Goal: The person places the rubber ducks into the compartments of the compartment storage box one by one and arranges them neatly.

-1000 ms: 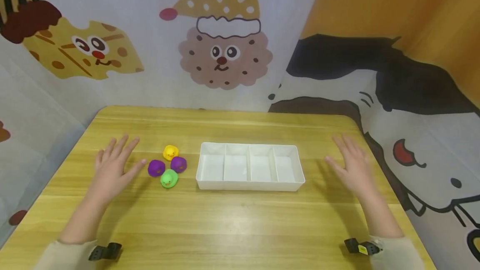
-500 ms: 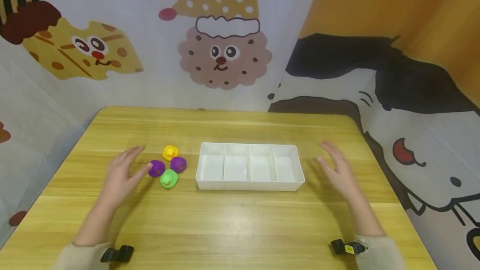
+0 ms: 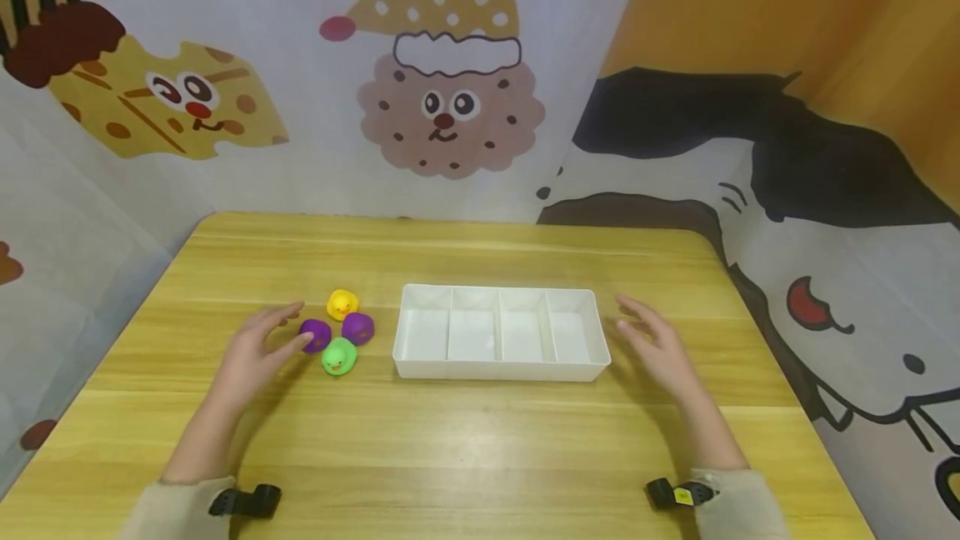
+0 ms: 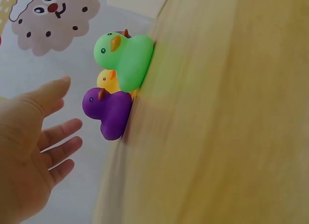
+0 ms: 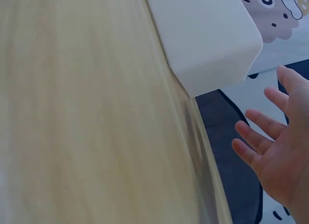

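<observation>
Holding nothing in loose left hand (image 3: 250,361), just beside one purple duck (image 3: 320,332), nor in relaxed right hand (image 3: 660,352), near white tray (image 3: 501,372); apparently barely begun, with green duck (image 3: 340,357), yellow duck (image 3: 342,303) and other purple duck (image 3: 357,328) likewise on the table (image 3: 480,448), all four left ungrasped outside the tray

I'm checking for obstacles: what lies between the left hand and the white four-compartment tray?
The head view shows a purple toy duck, a yellow duck, a green duck and another purple duck, then bare wooden tabletop.
</observation>
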A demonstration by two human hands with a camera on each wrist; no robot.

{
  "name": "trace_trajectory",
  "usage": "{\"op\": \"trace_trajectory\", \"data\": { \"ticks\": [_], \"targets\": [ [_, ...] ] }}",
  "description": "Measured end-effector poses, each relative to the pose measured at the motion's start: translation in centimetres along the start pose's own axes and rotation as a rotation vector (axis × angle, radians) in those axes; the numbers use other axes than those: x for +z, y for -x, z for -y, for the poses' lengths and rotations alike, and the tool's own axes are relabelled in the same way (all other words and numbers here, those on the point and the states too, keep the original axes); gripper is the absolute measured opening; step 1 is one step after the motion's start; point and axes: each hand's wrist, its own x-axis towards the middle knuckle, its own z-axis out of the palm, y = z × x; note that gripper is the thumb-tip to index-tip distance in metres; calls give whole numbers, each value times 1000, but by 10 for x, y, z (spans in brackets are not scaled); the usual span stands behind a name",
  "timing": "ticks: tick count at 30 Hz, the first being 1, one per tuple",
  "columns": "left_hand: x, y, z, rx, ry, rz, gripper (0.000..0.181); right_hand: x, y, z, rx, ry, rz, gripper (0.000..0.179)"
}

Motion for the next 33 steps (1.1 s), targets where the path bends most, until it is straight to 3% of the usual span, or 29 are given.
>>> {"op": "trace_trajectory", "data": {
  "ticks": [4,7,13,22,33],
  "targets": [
    [2,1,3,-16,14,23,44,3,0,8,-20,-38,22,42],
    [3,2,6,-22,18,38,42,5,-1,2,-18,-55,36,42],
    [7,2,13,5,23,51,37,9,-3,-18,-12,-105,72,43],
    [11,2,20,48,-10,32,31,16,-4,-20,-18,-213,103,41],
    [12,0,19,29,-9,36,28,17,-5,-22,5,-189,107,41]
  ]
}}
